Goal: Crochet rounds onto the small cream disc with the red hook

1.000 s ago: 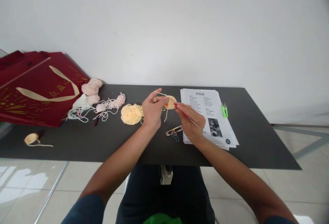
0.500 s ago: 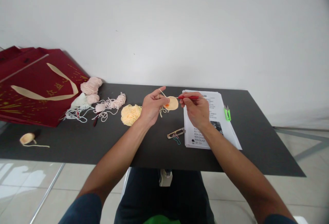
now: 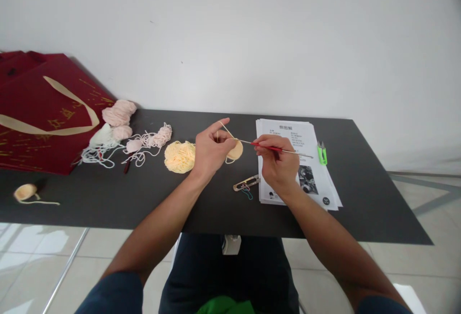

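Between thumb and fingers, my left hand [image 3: 212,148] pinches a small round piece of pale yellow crochet [image 3: 236,151]. A strand of the same yarn runs taut over its raised index finger. My right hand [image 3: 278,158] grips a crochet hook [image 3: 268,147] by its red handle. The hook's thin metal shaft points left to the top edge of the crochet piece, and its other metal end sticks out right of the hand. Whether the tip sits in a stitch is too small to tell. A yellow yarn ball [image 3: 180,156] lies just left of my left hand.
Printed sheets [image 3: 281,129] lie under my right hand, with green thread snips [image 3: 321,153] beside them. Metal snips [image 3: 246,183] and stitch markers [image 3: 247,192] lie nearer me. Leftward are pink yarn [image 3: 158,137], white yarn [image 3: 102,137], a red bag [image 3: 39,112] and a small crocheted cup [image 3: 26,192].
My right hand has moved slightly right and turned, so the hook now slants down to the right. The crochet piece has tilted in my left hand. The whole view has shifted a little.
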Tool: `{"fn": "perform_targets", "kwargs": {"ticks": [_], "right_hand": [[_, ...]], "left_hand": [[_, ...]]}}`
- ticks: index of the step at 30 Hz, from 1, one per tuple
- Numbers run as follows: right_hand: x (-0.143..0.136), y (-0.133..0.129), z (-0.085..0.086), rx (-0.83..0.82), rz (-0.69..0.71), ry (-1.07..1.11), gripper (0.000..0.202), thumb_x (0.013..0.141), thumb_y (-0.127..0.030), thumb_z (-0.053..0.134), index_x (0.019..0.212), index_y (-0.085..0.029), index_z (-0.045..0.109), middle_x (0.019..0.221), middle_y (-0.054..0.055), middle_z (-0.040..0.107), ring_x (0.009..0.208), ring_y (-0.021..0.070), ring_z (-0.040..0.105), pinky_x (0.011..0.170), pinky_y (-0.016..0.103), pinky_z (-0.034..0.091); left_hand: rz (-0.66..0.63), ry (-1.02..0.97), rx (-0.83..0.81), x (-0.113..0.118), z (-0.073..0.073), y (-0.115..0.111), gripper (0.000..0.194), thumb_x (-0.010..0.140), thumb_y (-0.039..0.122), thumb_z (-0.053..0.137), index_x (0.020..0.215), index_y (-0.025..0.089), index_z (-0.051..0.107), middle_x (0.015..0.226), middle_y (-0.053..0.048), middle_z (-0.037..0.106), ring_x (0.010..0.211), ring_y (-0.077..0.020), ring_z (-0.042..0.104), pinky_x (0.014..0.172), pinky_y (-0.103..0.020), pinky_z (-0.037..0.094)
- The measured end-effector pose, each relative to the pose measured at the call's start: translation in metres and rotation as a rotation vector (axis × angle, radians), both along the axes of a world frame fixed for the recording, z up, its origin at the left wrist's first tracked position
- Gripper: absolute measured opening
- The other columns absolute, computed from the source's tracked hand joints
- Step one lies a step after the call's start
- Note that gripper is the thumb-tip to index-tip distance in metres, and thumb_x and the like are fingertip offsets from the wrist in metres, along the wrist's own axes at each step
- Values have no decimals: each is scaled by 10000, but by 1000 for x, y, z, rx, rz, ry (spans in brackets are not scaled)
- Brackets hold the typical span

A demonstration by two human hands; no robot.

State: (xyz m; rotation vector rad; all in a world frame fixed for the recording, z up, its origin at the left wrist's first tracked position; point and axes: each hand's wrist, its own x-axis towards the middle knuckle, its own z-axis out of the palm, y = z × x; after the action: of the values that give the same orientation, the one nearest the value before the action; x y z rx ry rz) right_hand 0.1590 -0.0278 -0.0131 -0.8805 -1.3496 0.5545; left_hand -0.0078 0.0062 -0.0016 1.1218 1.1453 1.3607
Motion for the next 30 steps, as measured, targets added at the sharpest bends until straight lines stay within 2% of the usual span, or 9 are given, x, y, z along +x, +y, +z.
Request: {"fn": "perform_targets", "kwargs": {"ticks": [4,11,14,18,22,27,30], "right_hand": [[1,0,5,-114,31,173,92,888,-237,765,892,-259,675,899,-11,755,625,108,638,576,288,517],[13,11,2,-205,213,409,143,847,-237,814,881,-248,676,855,-20,767,647,96,654,565,241,518],[13,15,-1,-318,281,546,197,793,-271,870,841,-241,681,832,-24,778,655,91,668,570,217,548],[4,15,-3,-459,280,643,210,773,-323,895,844,-233,719,872,-22,800,692,76,705,644,190,622],[-4,9,-1,-473,262,689,174,813,-325,868,888,-230,743,879,-24,805,733,54,727,711,136,630],[-7,5,3,-488,256,703,165,817,-318,863,894,-236,742,881,-23,807,735,61,737,732,147,645],[-8,4,3,-481,255,689,189,819,-323,861,943,-258,734,883,-29,811,744,68,748,736,156,650]], "left_hand": [[-14,60,83,1,2,-4,600,679,132,732,1277,173,718,680,50,671,535,-73,504,556,-220,423],[-124,-4,96,-3,2,-2,505,705,136,743,1208,175,742,706,29,675,563,-85,523,566,-235,427],[-147,-68,78,-2,2,-2,440,696,151,775,1135,179,756,722,19,682,577,-88,542,562,-232,427],[-152,-111,69,0,-1,-2,364,695,162,804,1057,182,766,742,22,666,596,-81,546,576,-225,434],[-130,-109,90,1,-5,-2,336,700,178,832,1032,190,779,724,38,623,591,-67,514,572,-213,425],[-108,-141,142,1,-8,0,394,721,238,864,1102,207,768,867,-3,712,674,-87,582,631,-228,489],[-112,-149,131,2,-8,-1,479,719,226,859,1184,206,745,878,-7,723,674,-90,596,630,-227,497]]}}
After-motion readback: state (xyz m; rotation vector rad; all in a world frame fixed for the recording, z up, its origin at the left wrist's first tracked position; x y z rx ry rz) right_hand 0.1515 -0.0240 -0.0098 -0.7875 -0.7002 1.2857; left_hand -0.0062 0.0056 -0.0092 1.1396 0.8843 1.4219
